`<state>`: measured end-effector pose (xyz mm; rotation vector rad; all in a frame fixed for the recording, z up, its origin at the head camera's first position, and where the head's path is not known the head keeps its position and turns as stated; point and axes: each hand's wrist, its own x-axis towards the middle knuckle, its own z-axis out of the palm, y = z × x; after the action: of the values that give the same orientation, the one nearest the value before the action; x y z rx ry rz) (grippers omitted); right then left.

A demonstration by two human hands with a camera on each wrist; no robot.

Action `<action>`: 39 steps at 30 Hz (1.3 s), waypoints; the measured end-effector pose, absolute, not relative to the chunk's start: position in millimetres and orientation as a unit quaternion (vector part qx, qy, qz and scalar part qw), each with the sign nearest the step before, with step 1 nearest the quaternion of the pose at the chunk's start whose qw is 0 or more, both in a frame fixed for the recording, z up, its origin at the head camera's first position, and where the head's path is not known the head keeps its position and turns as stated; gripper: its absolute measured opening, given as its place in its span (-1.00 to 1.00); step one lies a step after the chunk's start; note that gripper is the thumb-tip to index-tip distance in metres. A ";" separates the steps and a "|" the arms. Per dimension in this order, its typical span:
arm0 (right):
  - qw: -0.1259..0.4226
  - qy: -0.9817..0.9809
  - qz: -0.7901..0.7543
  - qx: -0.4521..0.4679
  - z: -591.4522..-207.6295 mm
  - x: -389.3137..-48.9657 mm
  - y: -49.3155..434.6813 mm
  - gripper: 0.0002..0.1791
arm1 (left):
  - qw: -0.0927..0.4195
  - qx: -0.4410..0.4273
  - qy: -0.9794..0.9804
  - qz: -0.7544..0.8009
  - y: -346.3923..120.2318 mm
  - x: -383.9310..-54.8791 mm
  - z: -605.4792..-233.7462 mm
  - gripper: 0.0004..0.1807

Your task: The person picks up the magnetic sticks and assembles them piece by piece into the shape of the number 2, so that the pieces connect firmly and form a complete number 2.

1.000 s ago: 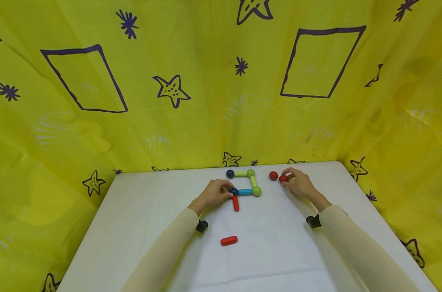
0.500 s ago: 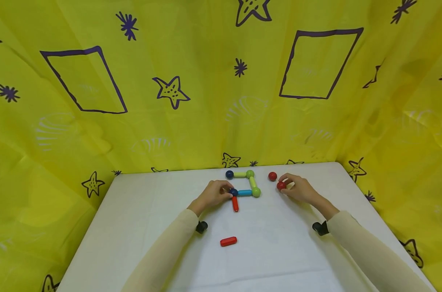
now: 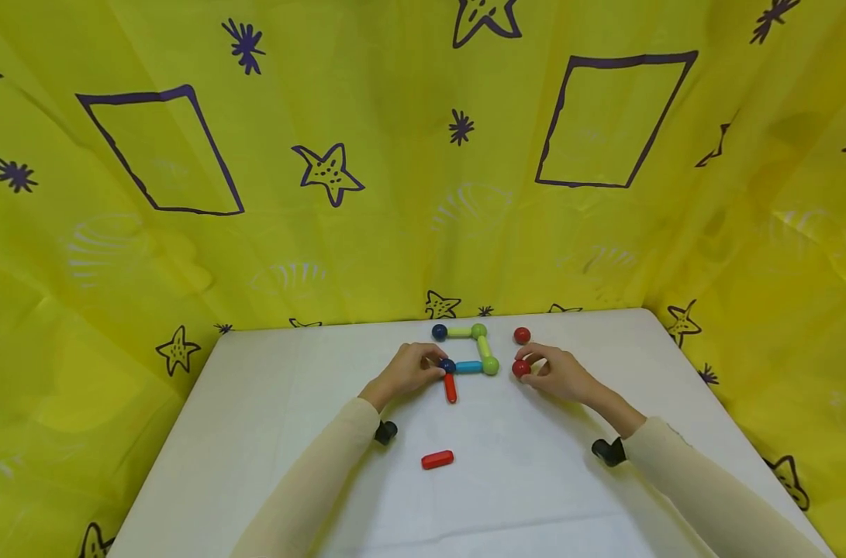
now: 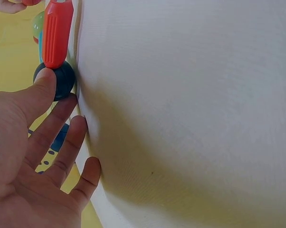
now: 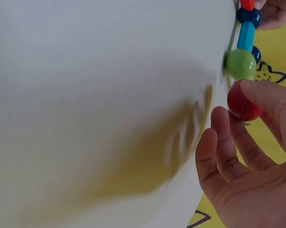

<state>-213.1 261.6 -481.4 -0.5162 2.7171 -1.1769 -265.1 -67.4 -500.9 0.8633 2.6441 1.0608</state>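
Note:
My left hand (image 3: 412,368) pinches a dark blue ball (image 4: 63,81) between thumb and fingers. A red stick (image 3: 451,388) joins that ball on its near side and a light blue stick (image 3: 469,367) on its right, leading to a green ball (image 3: 490,365). From there a yellow-green stick (image 3: 484,346) runs back to a second green ball (image 3: 479,331), then another yellow-green stick (image 3: 459,332) to a dark blue ball (image 3: 440,332). My right hand (image 3: 558,373) pinches a red ball (image 5: 243,101) just right of the nearer green ball.
A second red ball (image 3: 522,335) sits near the table's back edge. A loose red stick (image 3: 437,459) lies toward the front of the white table (image 3: 534,496). Yellow patterned cloth (image 3: 395,248) rises behind and at both sides.
My right hand has brought its red ball left and nearer, away from the other red ball and toward the green ball. My left hand stays on the dark blue ball.

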 end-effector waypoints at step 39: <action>0.133 0.856 -0.410 -0.284 -497.5 -186.2 168.7 -0.68 | 0.081 0.285 0.886 0.357 -68.3 -266.2 -501.6 -0.75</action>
<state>-186.2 168.7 -497.5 -0.8247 2.4832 -1.1904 -266.2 -68.3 -501.6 0.8524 2.6469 1.0676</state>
